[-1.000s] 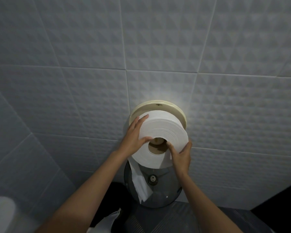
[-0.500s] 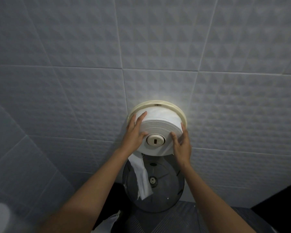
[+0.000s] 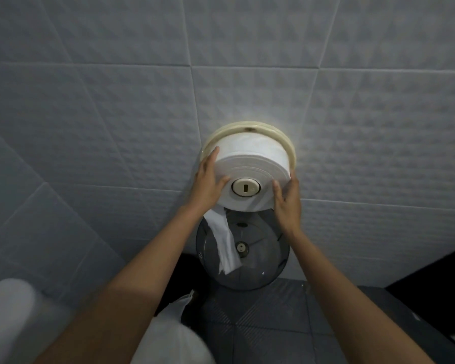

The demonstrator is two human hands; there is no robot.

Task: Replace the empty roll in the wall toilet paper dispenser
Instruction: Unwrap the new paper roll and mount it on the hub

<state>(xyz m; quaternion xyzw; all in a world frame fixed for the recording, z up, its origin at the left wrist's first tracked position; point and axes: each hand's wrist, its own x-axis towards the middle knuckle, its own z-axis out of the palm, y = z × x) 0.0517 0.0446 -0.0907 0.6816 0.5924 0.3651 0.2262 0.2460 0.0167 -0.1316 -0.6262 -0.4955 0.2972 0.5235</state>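
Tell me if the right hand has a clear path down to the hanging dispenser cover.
Probably yes. The right hand rests on the roll's lower right edge, and the smoky cover hangs open directly below it; only the loose paper tail drapes over the cover's left side.

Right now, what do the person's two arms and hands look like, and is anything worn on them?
Both forearms are bare as far as the view shows: no sleeve reaches into view. The left hand and the right hand wear no gloves. No ring, watch or bracelet can be seen on the fingers or wrists. The nails look short and unpainted, though the light is dim.
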